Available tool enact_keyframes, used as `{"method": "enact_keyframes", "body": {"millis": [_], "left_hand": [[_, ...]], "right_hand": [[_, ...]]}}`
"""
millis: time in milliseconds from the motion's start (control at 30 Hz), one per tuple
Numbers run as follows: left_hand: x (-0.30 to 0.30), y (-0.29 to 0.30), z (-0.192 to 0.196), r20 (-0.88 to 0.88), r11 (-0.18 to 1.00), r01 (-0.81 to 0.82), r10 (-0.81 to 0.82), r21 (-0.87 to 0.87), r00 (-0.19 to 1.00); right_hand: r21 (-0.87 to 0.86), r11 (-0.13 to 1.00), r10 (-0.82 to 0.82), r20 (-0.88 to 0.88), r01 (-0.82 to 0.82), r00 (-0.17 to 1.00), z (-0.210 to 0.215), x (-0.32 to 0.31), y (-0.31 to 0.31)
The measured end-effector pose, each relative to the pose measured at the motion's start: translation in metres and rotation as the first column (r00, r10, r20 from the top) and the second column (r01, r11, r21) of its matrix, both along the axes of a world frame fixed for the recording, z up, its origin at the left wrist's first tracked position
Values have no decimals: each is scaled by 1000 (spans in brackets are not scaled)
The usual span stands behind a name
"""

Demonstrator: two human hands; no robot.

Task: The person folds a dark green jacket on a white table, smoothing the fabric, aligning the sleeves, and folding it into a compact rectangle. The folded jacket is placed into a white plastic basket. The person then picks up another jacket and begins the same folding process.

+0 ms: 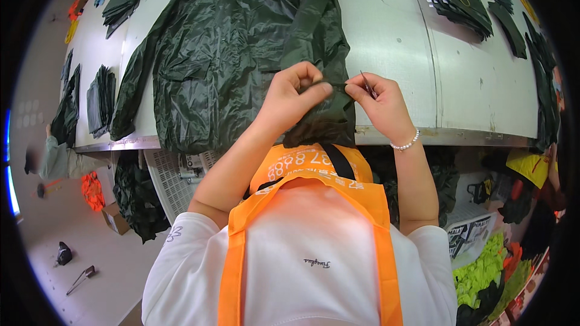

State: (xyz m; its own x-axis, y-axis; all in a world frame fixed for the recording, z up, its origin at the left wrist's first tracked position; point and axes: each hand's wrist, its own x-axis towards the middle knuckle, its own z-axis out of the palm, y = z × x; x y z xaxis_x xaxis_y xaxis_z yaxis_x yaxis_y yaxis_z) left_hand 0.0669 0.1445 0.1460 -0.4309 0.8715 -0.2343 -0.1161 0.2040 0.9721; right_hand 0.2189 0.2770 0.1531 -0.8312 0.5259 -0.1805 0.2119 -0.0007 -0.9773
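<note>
The head view shows a shiny dark green jacket (217, 42) lying spread out on a pale bench (389, 42), right in front of the person. The jacket is full of wrinkles. One sleeve (136, 96) lies out to the left, and the lower right corner is bunched up at the bench's near edge, close to the person's tummy.

The left hand (299, 93) is over that corner. Its fingers are curled and its thumb is close to the first finger. I cannot tell if this grip pinches any cloth. The right hand (380, 102) is just beside the jacket's right edge. Its grip has thumb and finger tips pressed together, and it also holds a small pointy tool (369, 87), with the tip poking up. The wrist wears a string of white beads (406, 142).

The person has a white shirt (302, 223) and an orange apron (232, 271).

Farther off on the bench, dark folded piles lie on both sides: two on the left (101, 99) and a big one on the right (453, 0).

Under the bench on the left is a white crate (162, 178), with dark cloth (136, 199) beside it. On the floor farther left are an orange bundle (92, 192) and a brown box (115, 218). At the left side, another person's pale sleeve (54, 158) reaches toward the bench. Low on the right is a heap of bright lime cloth (480, 274).
</note>
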Motion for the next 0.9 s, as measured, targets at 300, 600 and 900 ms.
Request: {"method": "enact_keyframes", "body": {"millis": [300, 600, 900], "left_hand": [[-1, -4, 17, 210, 995, 75, -88, 66, 974], [8, -4, 17, 29, 990, 102, -105, 94, 994], [8, -3, 10, 241, 978, 52, -101, 204, 965]], "right_hand": [[284, 949, -111, -116, 139, 987, 3, -1, -10], [433, 888, -55, -231, 153, 972, 1, -4, -24], [-113, 978, -196, -232, 174, 953, -8, 0, -23]]}}
